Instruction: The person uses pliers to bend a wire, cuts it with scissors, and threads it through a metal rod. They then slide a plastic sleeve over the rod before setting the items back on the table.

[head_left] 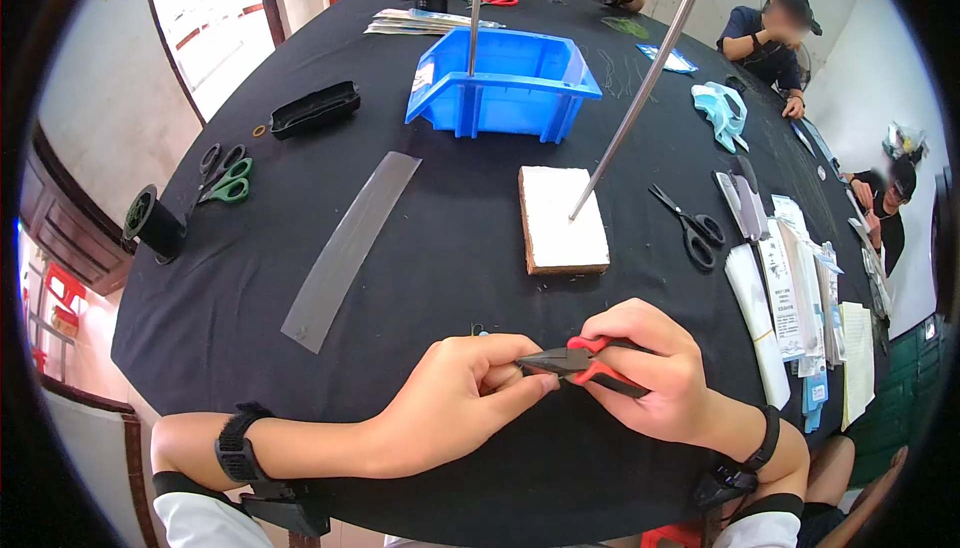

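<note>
My right hand (655, 373) grips the red handles of a pair of needle-nose pliers (570, 359), whose dark jaws point left. At the jaw tips, my left hand (470, 393) is closed in a pinch, thumb against fingers. Whatever it holds is hidden or too small to name. Just behind the left fingers lies a tiny bluish piece (483, 333), partly covered. Beyond my hands a metal rod (640, 93) rises at a slant from a white-topped block (563, 218). A clear plastic strip (350, 253) lies flat to the left.
A blue bin (510, 98) stands farther back, with another rod before it. Black scissors (690, 228) and packets (790, 288) lie right; green-handled scissors (232, 183), a black spool (155, 223) and a black case (315, 110) lie left. Several people sit around the black-covered table (440, 238).
</note>
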Tool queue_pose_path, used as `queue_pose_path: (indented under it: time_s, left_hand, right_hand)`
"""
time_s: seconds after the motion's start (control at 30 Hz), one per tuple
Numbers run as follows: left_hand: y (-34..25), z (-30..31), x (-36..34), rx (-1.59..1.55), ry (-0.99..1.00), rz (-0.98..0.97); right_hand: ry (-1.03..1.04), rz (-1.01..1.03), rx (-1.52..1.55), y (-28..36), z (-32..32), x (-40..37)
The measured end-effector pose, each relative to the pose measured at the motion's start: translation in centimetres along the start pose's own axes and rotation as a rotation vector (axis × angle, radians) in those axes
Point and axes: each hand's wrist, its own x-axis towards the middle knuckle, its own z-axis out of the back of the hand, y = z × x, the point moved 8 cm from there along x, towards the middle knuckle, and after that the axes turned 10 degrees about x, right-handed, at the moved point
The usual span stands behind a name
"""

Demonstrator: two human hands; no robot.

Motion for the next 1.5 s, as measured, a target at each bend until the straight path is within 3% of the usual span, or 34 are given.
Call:
queue_pose_path:
  time_s: [0.17,0.27,0.33,0.5,0.8,1.33,1.5]
  left_hand:
    - [0.3,0.1,0.1,-0.060,-0.011,0.021]
    - [-0.1,1.4,-0.2,-0.197,-0.137,0.031]
    - [-1.0,3.1,-0.3,-0.188,-0.308,-0.061]
    - [-2.0,4.5,-0.8,-0.208,-0.389,-0.161]
    - [-2.6,4.2,-1.3,0.005,-0.405,-0.280]
    - [-2.3,3.7,-1.0,0.054,-0.350,-0.232]
    - [-2.1,3.3,-0.8,0.050,-0.296,-0.236]
  right_hand:
    - [0.007,-0.049,-0.004,-0.2,-0.2,0.0]
    - [-0.069,-0.176,0.010,-0.8,0.2,-0.2]
    - [-0.079,-0.243,0.043,-1.2,0.5,-0.5]
    - [0.018,-0.447,0.304,-1.8,-0.9,-1.4]
    - [0.061,-0.472,0.339,-1.1,-1.5,-1.4]
    - [0.046,-0.411,0.304,-0.8,-1.6,-1.2]
    - [0.076,-0.488,0.390,-0.9,-1.4,-1.4]
